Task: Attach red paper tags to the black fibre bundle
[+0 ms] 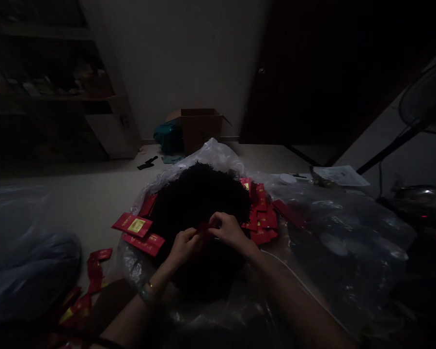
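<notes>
My left hand [184, 245] and my right hand [227, 230] meet over a big black fuzzy heap [199, 203] that lies on clear plastic sheeting [327, 228]. Both hands are closed in a pinch on a small red piece [204, 229] held between them; the room is dim and I cannot make out what it is. Red packets with gold labels [132, 225] lie to the left of the heap, and more red packets [263, 218] are stacked to its right. A bracelet sits on my left wrist.
A strip of red packets [94, 271] trails at lower left beside a bluish plastic bag [25, 261]. An open cardboard box [198, 126] and teal cloth stand by the far wall. Shelves are at the back left, a fan [427, 99] and papers [339, 175] at right.
</notes>
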A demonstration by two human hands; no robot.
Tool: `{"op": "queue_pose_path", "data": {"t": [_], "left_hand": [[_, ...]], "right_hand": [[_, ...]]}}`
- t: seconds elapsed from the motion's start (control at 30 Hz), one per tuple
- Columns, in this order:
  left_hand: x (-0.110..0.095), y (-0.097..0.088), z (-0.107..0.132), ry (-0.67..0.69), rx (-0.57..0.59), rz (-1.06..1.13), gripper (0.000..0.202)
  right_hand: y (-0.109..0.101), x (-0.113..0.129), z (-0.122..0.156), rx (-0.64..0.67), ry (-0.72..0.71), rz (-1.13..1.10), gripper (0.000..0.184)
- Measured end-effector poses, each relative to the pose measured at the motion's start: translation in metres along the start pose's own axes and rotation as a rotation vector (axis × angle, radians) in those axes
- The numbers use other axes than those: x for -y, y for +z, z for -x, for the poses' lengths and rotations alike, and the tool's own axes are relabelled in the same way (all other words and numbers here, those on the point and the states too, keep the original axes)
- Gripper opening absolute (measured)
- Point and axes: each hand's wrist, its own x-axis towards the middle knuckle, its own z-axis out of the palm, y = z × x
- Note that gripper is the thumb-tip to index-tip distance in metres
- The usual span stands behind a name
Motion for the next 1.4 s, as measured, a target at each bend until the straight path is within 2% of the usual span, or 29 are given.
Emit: {"op": "queue_pose_path", "data": {"t": [0.2,0.37,0.47,0.53,0.6,0.7,0.83,0.97,1.03,1.07,1.13,1.17,1.2,1.27,1.33,1.4], "left_hand": [[-0.003,-0.002,0.003,0.065,0.009,-0.005,0.033],[-0.005,-0.018,0.001,0.047,0.078,-0.001,0.035],[-0.004,-0.024,0.002,0.045,0.054,-0.079,0.029],[-0.002,-0.024,0.002,0.075,0.049,-0.113,0.027],[0.0,-0.023,0.002,0.084,0.07,-0.121,0.025],[0.002,-0.024,0.001,0.077,0.095,-0.108,0.021],[0.005,-0.025,0.0,0.096,0.097,-0.105,0.024],[0.004,-0.023,0.003,0.117,0.155,-0.096,0.031],[0.0,-0.022,0.007,0.115,0.111,-0.11,0.028],[-0.003,-0.023,0.01,0.141,0.039,-0.124,0.027],[-0.007,-0.026,0.014,0.204,-0.142,-0.15,0.041],[-0.008,-0.029,0.016,0.219,-0.205,-0.168,0.041],[-0.008,-0.031,0.017,0.221,-0.241,-0.189,0.033],[-0.005,-0.036,0.016,0.184,-0.246,-0.252,0.018],[0.0,-0.037,0.013,0.178,-0.221,-0.285,0.023],[0.004,-0.033,0.01,0.267,-0.15,-0.282,0.041]], "right_hand": [[0.002,0.004,0.005,0.064,-0.193,0.2,0.008],[-0.004,-0.004,0.002,-0.145,-0.144,0.15,0.006],[-0.006,-0.006,0.001,-0.206,-0.204,0.222,0.001],[-0.006,-0.004,0.002,-0.238,-0.255,0.251,0.01],[-0.008,0.0,0.003,-0.199,-0.257,0.204,0.013],[-0.014,0.008,0.004,-0.013,-0.17,0.003,0.005],[-0.022,0.013,0.005,0.165,-0.088,-0.249,0.017],[-0.019,0.009,0.004,0.314,-0.035,-0.338,0.023],[-0.017,0.004,0.003,0.31,-0.004,-0.332,0.026],[-0.016,0.001,0.002,0.282,0.003,-0.321,0.026],[-0.016,-0.004,0.0,0.225,0.007,-0.296,0.027],[-0.016,-0.006,0.0,0.205,0.016,-0.284,0.027],[-0.016,-0.007,-0.001,0.196,0.029,-0.272,0.027],[-0.015,-0.008,-0.001,0.175,0.04,-0.267,0.026],[-0.013,-0.008,0.0,0.171,0.017,-0.28,0.024],[-0.011,-0.006,0.001,0.229,-0.017,-0.292,0.023]]}}
